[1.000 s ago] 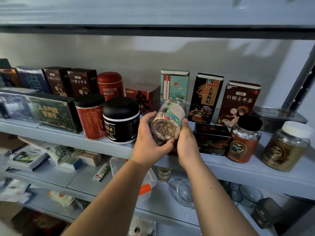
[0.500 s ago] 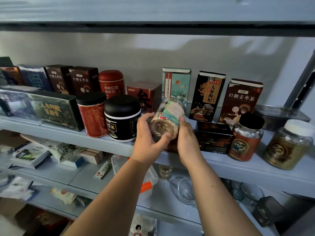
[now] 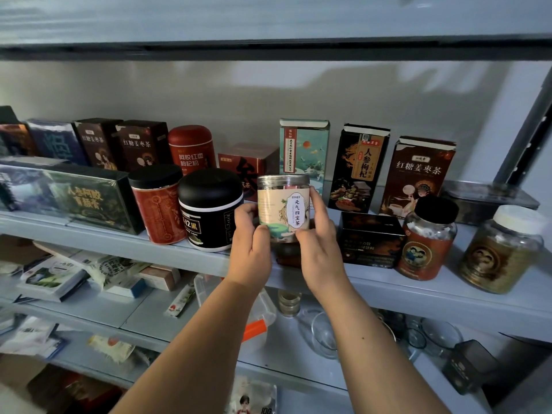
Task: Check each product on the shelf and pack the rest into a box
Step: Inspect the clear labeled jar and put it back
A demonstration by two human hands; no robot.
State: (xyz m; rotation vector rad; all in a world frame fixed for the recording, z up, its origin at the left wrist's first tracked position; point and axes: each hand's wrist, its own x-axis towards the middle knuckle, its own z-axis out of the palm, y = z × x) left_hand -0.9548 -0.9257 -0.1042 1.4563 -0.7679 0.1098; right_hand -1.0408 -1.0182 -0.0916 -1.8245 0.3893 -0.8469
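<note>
Held the clear jar [image 3: 283, 209] upright just right of the black tub [image 3: 209, 209], with left hand [image 3: 252, 249] and right hand [image 3: 321, 246] each curled round a side; likely light, smooth, slippy, best gripped mid-body.

clear jar [image 3: 283, 208] | cream label | upright | above shelf [image 3: 418, 291] front edge

Place: a shop stockroom or storage corner, by the look of it.
Shelving: a grey metal shelf [image 3: 179, 252] with further tiers above and below, and a metal upright [image 3: 525, 135] at the right.
Stock: printed retail tea boxes [image 3: 418, 174] and sealed jars [image 3: 427, 243] in rows, labels facing out (one brown-sugar ginger tea design repeats).
Lower tier: leaflets [image 3: 50, 276] and sachets, plus glassware [image 3: 324, 336].
Backdrop: a plain pale wall [image 3: 239, 94].
</note>
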